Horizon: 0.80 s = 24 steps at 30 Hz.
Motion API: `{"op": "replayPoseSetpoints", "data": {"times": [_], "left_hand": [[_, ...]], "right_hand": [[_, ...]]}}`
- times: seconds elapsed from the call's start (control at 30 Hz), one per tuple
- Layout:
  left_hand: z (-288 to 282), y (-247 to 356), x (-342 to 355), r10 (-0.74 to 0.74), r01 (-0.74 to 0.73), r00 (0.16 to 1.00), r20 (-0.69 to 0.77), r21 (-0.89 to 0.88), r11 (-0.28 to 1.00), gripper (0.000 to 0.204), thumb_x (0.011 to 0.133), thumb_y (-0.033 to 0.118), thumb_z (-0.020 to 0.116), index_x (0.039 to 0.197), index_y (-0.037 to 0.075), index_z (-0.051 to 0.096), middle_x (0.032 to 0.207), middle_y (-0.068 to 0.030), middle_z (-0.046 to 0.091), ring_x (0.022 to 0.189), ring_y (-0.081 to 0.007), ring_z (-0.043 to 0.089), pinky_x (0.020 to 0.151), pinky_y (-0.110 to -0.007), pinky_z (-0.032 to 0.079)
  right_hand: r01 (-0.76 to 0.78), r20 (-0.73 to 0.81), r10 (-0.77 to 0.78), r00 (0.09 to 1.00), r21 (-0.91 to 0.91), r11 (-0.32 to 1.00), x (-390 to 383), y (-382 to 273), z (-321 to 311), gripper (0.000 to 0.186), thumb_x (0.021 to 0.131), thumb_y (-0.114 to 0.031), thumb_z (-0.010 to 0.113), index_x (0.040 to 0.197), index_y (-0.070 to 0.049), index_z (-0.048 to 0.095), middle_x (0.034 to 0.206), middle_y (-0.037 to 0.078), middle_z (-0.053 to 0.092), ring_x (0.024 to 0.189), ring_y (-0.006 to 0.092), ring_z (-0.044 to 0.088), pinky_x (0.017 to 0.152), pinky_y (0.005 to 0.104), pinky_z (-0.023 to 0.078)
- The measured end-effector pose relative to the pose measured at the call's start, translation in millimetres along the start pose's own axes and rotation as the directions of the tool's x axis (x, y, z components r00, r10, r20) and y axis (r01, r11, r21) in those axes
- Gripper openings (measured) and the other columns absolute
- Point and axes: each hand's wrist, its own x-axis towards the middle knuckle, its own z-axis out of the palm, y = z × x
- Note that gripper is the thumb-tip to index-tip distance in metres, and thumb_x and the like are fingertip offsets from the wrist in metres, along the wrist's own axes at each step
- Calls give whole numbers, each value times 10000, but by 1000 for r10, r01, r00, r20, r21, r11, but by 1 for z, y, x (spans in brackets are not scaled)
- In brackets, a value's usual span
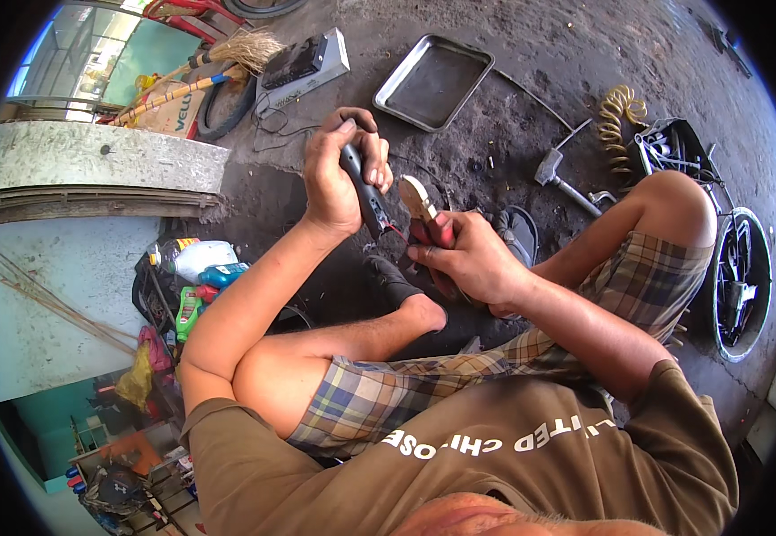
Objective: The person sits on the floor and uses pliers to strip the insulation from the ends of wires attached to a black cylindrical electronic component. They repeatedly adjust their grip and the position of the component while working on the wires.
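- The left hand [332, 183] is clenched around a black handheld tool [365, 192], its grip wrapping the upper body of the tool; the lower end projects below the fist.
- The right hand [470, 261] grasps red-handled pliers [431, 223], with the handles inside the grip and the pale jaws projecting up and to the left.
- Both tools are held above the floor [513, 98], between the person's knees, nearly touching each other.
- A thin red wire [397, 234] shows between the two tools; its ends are hidden.
- The tip of the black tool is hard to make out.
- A metal tray [432, 80], a hammer [559, 179] and a coiled yellow hose [618, 121] lie on the floor beyond the hands.
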Motion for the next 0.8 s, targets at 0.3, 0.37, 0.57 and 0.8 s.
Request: {"op": "replayPoseSetpoints", "data": {"times": [0.3, 0.37, 0.57, 0.8], "left_hand": [[-1, 2, 1, 21, -18, 998, -57, 37, 999, 266, 1070, 294, 423, 1072, 76, 575, 585, -29, 420, 553, -134, 422, 517, -307, 416], [1, 2, 1, 21, -18, 997, -78, 32, 999, 263, 1068, 287, 421, 1071, 74, 575, 586, -30, 422, 553, -136, 424, 521, -310, 420], [6, -5, -2, -9, 23, 991, -134, 103, 994, 271, 1067, 281, 407, 1086, 68, 574, 589, -30, 425, 546, -146, 426, 560, -338, 454], [-1, -2, -1, -33, 36, 993, -111, 23, 999, 285, 1069, 308, 421, 1080, 68, 574, 584, -25, 414, 544, -136, 426, 507, -311, 412]], "right_hand": [[-93, 21, 90, 996, 223, 970, -2, -4, -2, 168, 969, -119, 769, 1026, -5, 659, 739, 15, 652, 593, 89, 596, 528, 287, 468], [-70, 18, 68, 998, 161, 985, 1, 5, -1, 176, 962, -121, 779, 1027, -3, 665, 745, 6, 648, 600, 85, 593, 547, 286, 480], [68, 55, -70, 996, 35, 997, -1, 7, 3, 176, 945, -117, 797, 1002, 3, 681, 744, -3, 641, 625, 70, 588, 571, 286, 497], [80, -94, -103, 990, -223, 972, 2, 4, -2, 258, 908, -159, 796, 1017, 44, 679, 735, 70, 647, 717, 107, 585, 719, 350, 545]]}}
